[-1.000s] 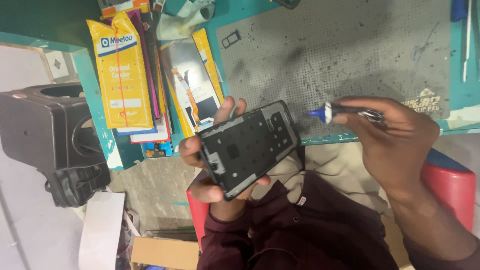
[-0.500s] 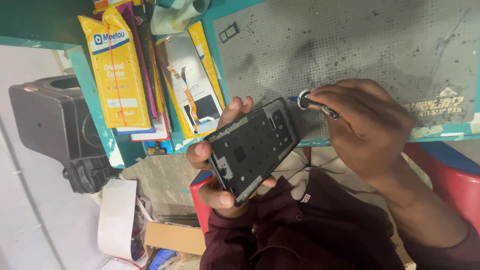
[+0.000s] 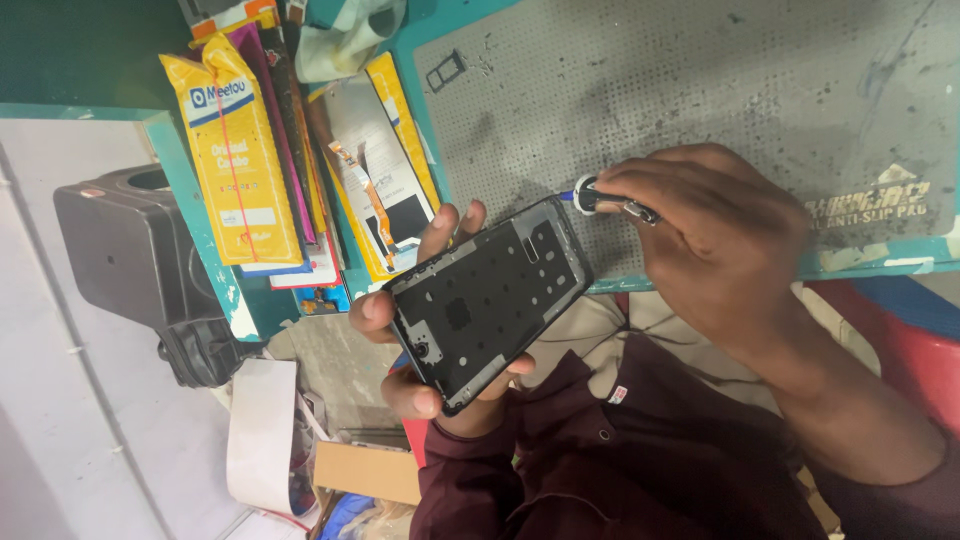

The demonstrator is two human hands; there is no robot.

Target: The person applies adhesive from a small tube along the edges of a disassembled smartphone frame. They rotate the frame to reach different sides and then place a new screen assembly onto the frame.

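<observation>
I'm watching the left hand (image 3: 420, 370) cradling an opened phone (image 3: 490, 300) at the centre of the frame, fingers wrapping its long edges from behind, thumb and fingertips showing on both sides. The right hand (image 3: 720, 250), right of centre, is closing its fingers around a small screwdriver (image 3: 605, 200) with its tip end sitting at the phone's upper right corner; I can't tell whether it's actually touching a screw.

My read for doing this well: I'm keeping the driver in line with the screw, pressing lightly, bracing the phone so it isn't twisting.

The phone is showing a black inner frame with many cutouts, a camera hole low on the left end and a silvery rim. It's tilting, hanging just below the grey work mat (image 3: 700, 90). Yellow packets (image 3: 240, 160) are lying at upper left.
</observation>
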